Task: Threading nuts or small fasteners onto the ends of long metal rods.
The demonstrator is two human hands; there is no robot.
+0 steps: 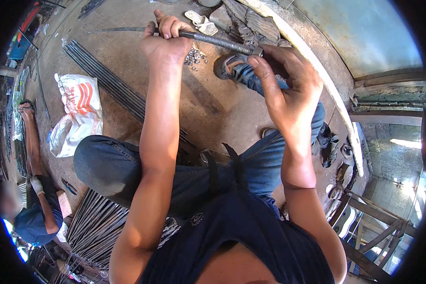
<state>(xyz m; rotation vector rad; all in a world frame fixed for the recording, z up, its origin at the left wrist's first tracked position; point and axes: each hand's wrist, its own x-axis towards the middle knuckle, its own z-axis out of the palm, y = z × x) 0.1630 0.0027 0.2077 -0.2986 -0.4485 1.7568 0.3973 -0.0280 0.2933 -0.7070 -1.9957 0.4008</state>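
Note:
My left hand [165,43] is closed around a long dark metal rod [217,42], held up in front of me and slanting slightly down to the right. Its thin end reaches out to the left; the right-hand stretch is threaded. At the threaded end sits a hex nut [256,51], pinched between the thumb and fingers of my right hand [291,83]. How far the nut is onto the thread cannot be made out. Below the rod, a small pile of loose nuts [194,58] lies on the floor by my foot.
A bundle of long rods [104,79] lies left of my arms, beside a white sack [83,109]. More rods [97,227] are heaped lower left near pliers [69,186]. Another person [38,208] sits far left. A pale curved pole [317,71] runs along the right; sandals [201,22] lie ahead.

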